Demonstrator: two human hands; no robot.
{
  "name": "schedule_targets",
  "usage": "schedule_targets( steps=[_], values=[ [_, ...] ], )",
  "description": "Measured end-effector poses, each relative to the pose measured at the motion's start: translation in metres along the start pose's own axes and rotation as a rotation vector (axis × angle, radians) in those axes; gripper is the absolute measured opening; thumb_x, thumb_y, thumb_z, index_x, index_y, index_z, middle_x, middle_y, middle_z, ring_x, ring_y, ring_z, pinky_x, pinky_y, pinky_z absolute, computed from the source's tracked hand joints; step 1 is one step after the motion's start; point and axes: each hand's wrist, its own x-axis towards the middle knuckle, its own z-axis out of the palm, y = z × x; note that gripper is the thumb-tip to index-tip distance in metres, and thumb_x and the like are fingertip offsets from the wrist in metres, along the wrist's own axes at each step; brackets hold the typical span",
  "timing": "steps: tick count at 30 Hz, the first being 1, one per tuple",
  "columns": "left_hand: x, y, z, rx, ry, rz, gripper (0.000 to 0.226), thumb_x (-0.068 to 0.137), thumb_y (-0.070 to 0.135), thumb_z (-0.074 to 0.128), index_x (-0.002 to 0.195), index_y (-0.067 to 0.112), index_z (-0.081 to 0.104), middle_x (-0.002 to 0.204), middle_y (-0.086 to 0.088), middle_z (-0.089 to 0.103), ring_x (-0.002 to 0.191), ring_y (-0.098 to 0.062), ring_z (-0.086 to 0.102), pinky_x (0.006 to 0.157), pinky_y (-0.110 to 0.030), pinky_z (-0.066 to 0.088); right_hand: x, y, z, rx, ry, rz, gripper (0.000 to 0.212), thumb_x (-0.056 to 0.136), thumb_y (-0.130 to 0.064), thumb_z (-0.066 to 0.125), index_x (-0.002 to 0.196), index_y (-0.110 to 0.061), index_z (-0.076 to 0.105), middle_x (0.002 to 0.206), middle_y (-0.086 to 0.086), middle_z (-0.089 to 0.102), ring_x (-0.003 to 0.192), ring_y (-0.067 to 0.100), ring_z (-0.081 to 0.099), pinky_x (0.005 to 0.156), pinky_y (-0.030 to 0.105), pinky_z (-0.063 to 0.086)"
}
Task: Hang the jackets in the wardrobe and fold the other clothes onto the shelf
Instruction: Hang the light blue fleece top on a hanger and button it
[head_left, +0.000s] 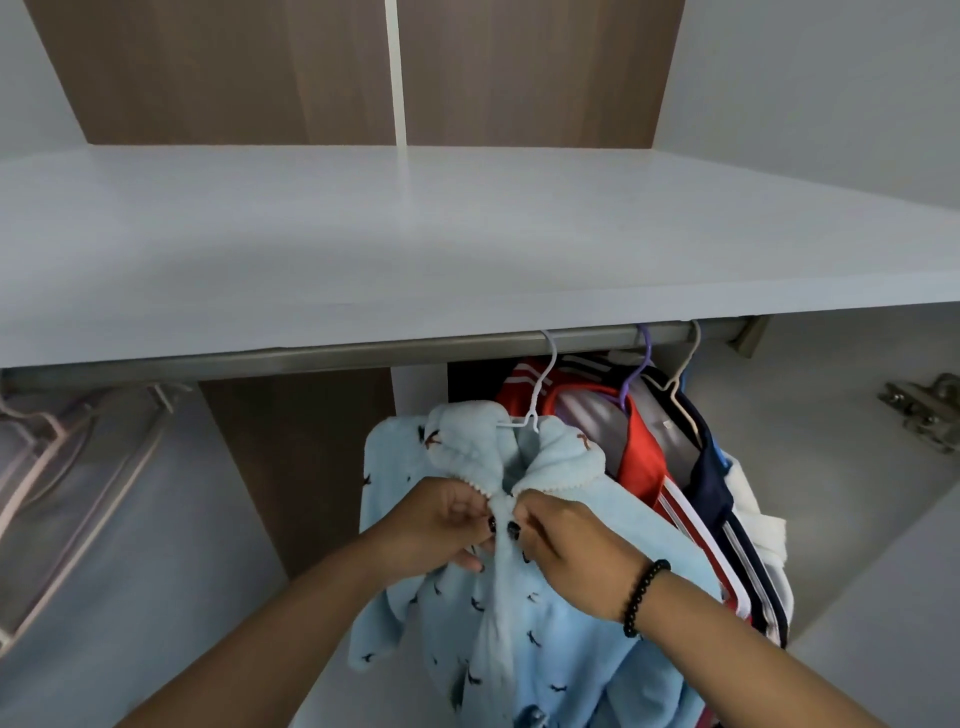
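We see the light-blue fleece jacket (498, 613) on a white hanger (537, 395) on the rail (363, 349); left hand (441, 525) and right hand (566, 545) both pinch its front placket below the collar.

Both forearms are bare from the bottom edge of the view up to the hands, with no sleeve showing on either one. The right wrist wears a bracelet (644, 597) of round, glossy black beads strung in a single row, sitting snug just behind the right hand (566, 540). The left wrist carries nothing. The fingernails on both hands are painted in a dark, near-black polish, plain to see on the fingertips of the left hand (441, 525) and on the right thumb.
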Motion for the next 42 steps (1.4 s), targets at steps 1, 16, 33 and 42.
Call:
schedule_targets(
  steps=[1,16,33,42],
  values=[
    [0.002,0.001,0.0,0.02,0.018,0.007,0.015,0.092,0.002,0.061,0.087,0.013,0.071,0.075,0.005,0.074,0.073,-0.005,0.07,0.061,-0.021,0.055,-0.004,-0.002,0.005,-0.021,0.062,0.019,0.018,0.095,-0.024,0.043,0.077,-0.021,0.04,0.068,-0.007,0.047,0.057,0.006,0.044,0.053,0.025,0.038],
    [0.026,0.024,-0.001,0.136,0.104,0.071,0.016,0.073,0.007,0.077,0.066,0.021,0.078,0.079,-0.001,0.075,0.076,0.0,0.066,0.071,-0.013,0.051,-0.002,-0.022,0.034,-0.266,0.503,0.187,0.023,0.087,-0.023,0.058,0.073,-0.014,0.043,0.067,0.001,0.047,0.049,0.017,0.037,0.044,0.013,0.014],
    [0.033,0.006,-0.001,0.196,0.121,0.043,0.022,0.082,0.01,0.074,0.073,0.03,0.07,0.075,0.016,0.07,0.074,0.007,0.065,0.069,-0.005,0.049,0.007,-0.01,0.04,-0.276,0.393,0.193,0.022,0.083,0.005,0.059,0.074,-0.01,0.046,0.065,0.004,0.04,0.05,0.019,0.032,0.045,0.019,0.017],
    [0.02,-0.007,-0.002,0.205,0.128,0.202,0.004,0.085,0.013,0.073,0.089,0.013,0.072,0.09,0.003,0.067,0.082,0.004,0.061,0.075,-0.008,0.046,-0.001,0.001,0.033,0.068,0.373,0.116,0.03,0.097,-0.005,0.045,0.068,-0.015,0.04,0.057,-0.008,0.038,0.053,0.009,0.039,0.052,0.02,0.03]
  ],
)
